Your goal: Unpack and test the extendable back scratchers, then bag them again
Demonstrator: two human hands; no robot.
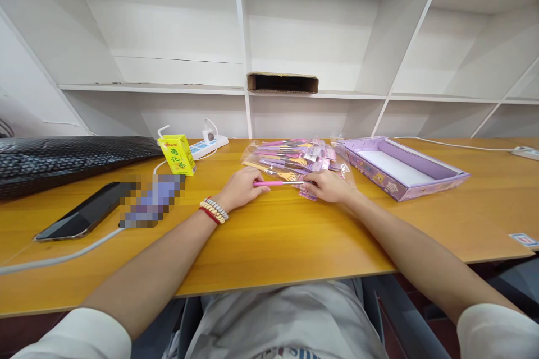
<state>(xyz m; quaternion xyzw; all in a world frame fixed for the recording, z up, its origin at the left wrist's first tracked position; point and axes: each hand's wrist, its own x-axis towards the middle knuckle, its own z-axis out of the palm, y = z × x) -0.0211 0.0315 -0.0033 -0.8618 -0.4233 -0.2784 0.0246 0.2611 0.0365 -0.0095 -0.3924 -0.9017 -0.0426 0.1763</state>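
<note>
A back scratcher (275, 183) with a pink handle and a thin metal rod lies level between my hands, just above the table. My left hand (241, 186) is closed on its pink handle end. My right hand (329, 185) pinches the metal rod's other end, and the tip is hidden in the fingers. Right behind my hands lies a clear plastic bag (252, 152) full of similar sticks in pink and purple, several with yellow hand-shaped heads. A purple open box (425, 192) with a white inner bottom sits to the right of the bag.
On the left of the wooden table (252, 252) are a black phone (84, 213), a blurred-out item (154, 202), a yellow drink carton (177, 154), a power strip (208, 147) and a black textured bag (76, 160). A cardboard box (283, 83) sits on the white shelf.
</note>
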